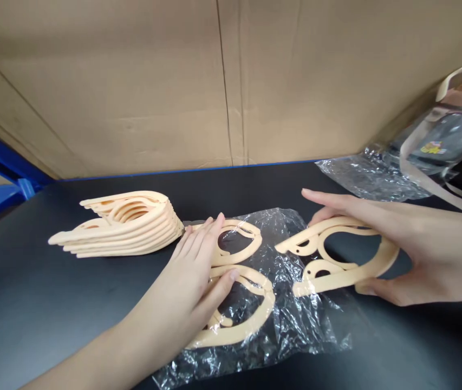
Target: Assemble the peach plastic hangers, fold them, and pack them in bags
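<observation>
My right hand (413,249) grips a cream folding clothes hanger (385,259) by its rounded end, thumb below and fingers above. Its two arms point left, over the edge of a clear plastic bag (295,319). Across two more folded hangers (269,309) lies my left hand (198,265), fingers stretched out and pressing on them. These two lie one nearer and one farther on the bag, their left parts hidden under the hand. Left of that hand, a stack of several matching hangers (153,233) rests on the black table.
The black table (72,314) runs back to a cardboard wall (153,97). At the far right stand a transparent bag with a pale strap (413,146) and crumpled plastic film (377,176). A blue metal frame (3,157) is at the left edge.
</observation>
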Demonstrator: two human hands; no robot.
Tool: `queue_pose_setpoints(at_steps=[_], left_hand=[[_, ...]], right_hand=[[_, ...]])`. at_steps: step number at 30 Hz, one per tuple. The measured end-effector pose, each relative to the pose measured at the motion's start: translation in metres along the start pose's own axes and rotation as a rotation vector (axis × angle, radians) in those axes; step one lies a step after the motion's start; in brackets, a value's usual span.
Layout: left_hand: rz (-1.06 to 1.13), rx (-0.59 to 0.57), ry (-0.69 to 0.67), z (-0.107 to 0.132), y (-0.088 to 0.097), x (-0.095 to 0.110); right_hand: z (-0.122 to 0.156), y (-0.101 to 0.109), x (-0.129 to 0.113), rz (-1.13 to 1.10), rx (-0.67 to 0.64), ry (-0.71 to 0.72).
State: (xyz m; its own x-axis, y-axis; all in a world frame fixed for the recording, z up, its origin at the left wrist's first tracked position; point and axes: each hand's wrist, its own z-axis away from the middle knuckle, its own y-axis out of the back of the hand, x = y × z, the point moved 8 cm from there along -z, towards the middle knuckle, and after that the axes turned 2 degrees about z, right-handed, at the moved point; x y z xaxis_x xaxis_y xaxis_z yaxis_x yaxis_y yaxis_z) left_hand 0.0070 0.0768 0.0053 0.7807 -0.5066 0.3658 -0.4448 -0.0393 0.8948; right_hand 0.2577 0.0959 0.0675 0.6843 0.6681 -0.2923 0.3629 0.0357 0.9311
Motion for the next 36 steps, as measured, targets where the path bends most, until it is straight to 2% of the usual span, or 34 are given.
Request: queue_pose_setpoints(at_steps=[2,3,7,10,15,17,20,25,28,31,36], left_hand=[[0.031,-0.012,0.028,0.001,-0.001,-0.001],[0.046,-0.022,0.046,0.002,-0.001,-0.002],[0.085,-0.04,0.098,0.004,-0.002,-0.001],[0.113,-0.014,0.074,0.002,0.005,0.004],[0.087,-0.033,0.075,-0.004,0.01,0.004],[0.059,-0.053,0.037,-0.006,0.008,0.006],[0.047,-0.066,0.005,-0.006,0.005,0.006],[0.17,-0.019,0.117,-0.006,0.005,-0.006],[0.258,0.052,0.158,-0.007,0.01,-0.008],[0.407,0.063,0.203,-0.006,0.012,-0.007],[0.593,0.072,0.38,0.004,0.01,-0.013]], right_hand=[[-0.006,-0.013,-0.008,-0.02,-0.114,0.018],[-0.009,-0.016,-0.011,-0.027,-0.128,0.014],[-0.018,-0.027,-0.02,-0.063,-0.082,-0.025],[-0.02,-0.039,-0.026,-0.034,-0.062,-0.026],[-0.024,-0.055,-0.035,0.074,-0.024,0.086],[-0.024,-0.057,-0.033,0.101,-0.032,0.1],[-0.021,-0.054,-0.02,0.132,-0.063,0.017],[-0.02,-0.052,-0.01,0.036,-0.089,-0.116],[-0.022,-0.054,-0.015,-0.036,-0.018,-0.13],[-0.022,-0.058,-0.019,-0.106,0.05,-0.126],[-0.021,-0.06,-0.019,-0.189,0.105,-0.122]])
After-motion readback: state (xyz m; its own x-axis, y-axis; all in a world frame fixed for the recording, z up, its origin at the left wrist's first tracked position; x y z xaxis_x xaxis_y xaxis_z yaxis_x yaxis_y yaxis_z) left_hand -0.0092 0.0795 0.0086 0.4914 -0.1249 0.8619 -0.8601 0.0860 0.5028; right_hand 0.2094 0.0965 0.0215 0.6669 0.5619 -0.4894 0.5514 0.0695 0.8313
